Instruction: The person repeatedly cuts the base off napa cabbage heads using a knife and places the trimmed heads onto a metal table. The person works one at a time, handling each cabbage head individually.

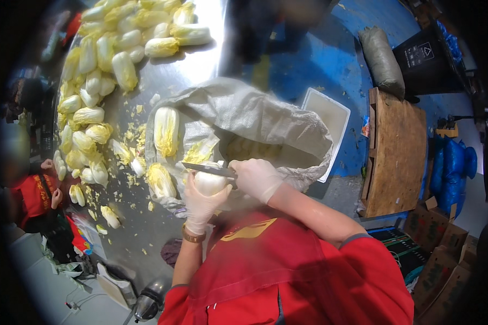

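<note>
My gloved left hand (203, 201) grips a napa cabbage (210, 184) with its white stem end upward, above the near edge of a pale woven sack. In my gloved right hand (256, 177) is a knife (207, 169), its blade lying across the top of that cabbage and pointing left. Just left of my hands, one napa cabbage (166, 131) rests at the sack's edge and another yellow-leaved one (161, 181) lies nearer to me. The open woven sack (249, 111) spreads beyond my right hand; its inside is dark, with pale shapes in it.
A metal table (141, 227) carries a large heap of napa cabbages (92, 81) and leaf scraps. Right of the sack are a white bin (333, 122), a wooden pallet (398, 154) and a black bin (428, 62). A person in red (35, 195) stands at far left.
</note>
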Action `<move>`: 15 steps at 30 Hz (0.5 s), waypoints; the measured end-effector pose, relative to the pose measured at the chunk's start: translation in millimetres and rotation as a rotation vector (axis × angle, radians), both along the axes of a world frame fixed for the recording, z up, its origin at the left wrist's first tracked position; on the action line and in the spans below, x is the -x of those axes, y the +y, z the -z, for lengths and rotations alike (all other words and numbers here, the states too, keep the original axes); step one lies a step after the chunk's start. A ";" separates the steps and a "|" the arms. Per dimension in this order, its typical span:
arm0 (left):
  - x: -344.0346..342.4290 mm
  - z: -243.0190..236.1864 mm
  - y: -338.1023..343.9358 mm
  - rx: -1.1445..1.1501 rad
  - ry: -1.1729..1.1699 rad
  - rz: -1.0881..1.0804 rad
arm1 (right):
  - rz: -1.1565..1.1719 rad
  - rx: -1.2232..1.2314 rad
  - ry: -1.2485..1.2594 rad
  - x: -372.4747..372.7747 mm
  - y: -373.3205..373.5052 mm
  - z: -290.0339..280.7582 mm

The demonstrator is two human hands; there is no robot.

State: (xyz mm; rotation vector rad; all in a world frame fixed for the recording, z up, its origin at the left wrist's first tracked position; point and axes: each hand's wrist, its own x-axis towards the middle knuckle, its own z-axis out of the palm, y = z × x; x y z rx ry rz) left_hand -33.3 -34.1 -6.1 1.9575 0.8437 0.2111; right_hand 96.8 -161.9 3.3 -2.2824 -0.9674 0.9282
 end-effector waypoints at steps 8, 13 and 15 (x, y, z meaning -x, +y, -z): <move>-9.7 -22.5 -14.1 -0.044 -0.221 0.152 | 0.135 0.164 -0.013 -21.8 -5.4 49.9; -4.9 -25.3 1.3 0.524 -0.246 -0.028 | 0.399 -0.220 0.412 -28.8 -20.6 -20.1; -4.4 -12.4 5.5 0.445 -0.308 0.003 | 0.389 -0.517 0.531 -16.2 -20.3 -22.8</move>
